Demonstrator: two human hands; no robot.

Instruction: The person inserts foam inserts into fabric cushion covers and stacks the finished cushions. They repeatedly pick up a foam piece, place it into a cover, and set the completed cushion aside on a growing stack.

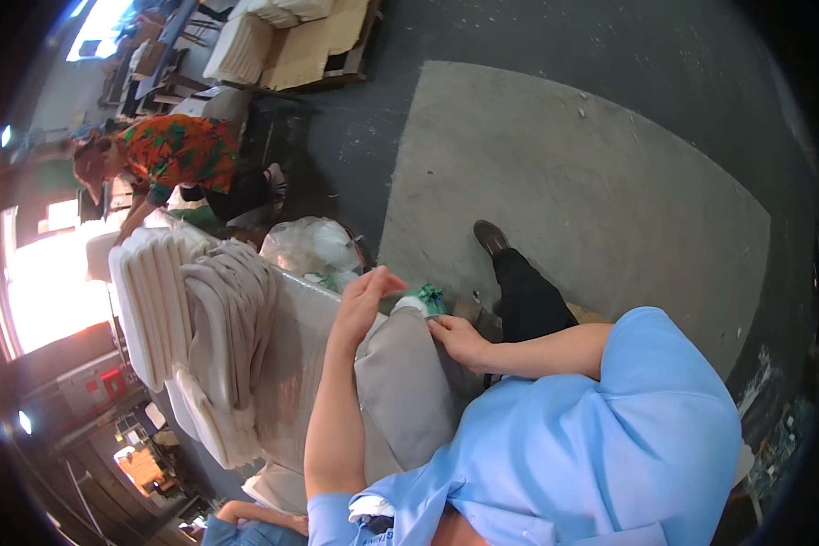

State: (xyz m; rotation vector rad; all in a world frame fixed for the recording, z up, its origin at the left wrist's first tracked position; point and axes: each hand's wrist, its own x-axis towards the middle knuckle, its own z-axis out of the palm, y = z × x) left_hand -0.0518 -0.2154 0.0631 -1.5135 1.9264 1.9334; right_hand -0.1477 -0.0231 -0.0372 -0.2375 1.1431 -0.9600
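A grey fabric cushion cover (405, 382) lies against my front, with something white (411, 304) showing at its far end. My right hand (460, 340) pinches the cover's edge near that end. Just left of the far end, my left hand (366, 302) is raised with its fingers stretched out to the right, and nothing shows in it. A green bunched piece (430, 296) sits beyond the cover, between the two hands.
On the table (296, 364) at left lie folded grey fabric (232, 309) and stacked white pads (155, 300). A clear plastic bag (314, 247) stands beyond. A person in a bright patterned shirt (182, 155) bends over at far left. Another person's blue sleeve (255, 528) shows at the bottom.
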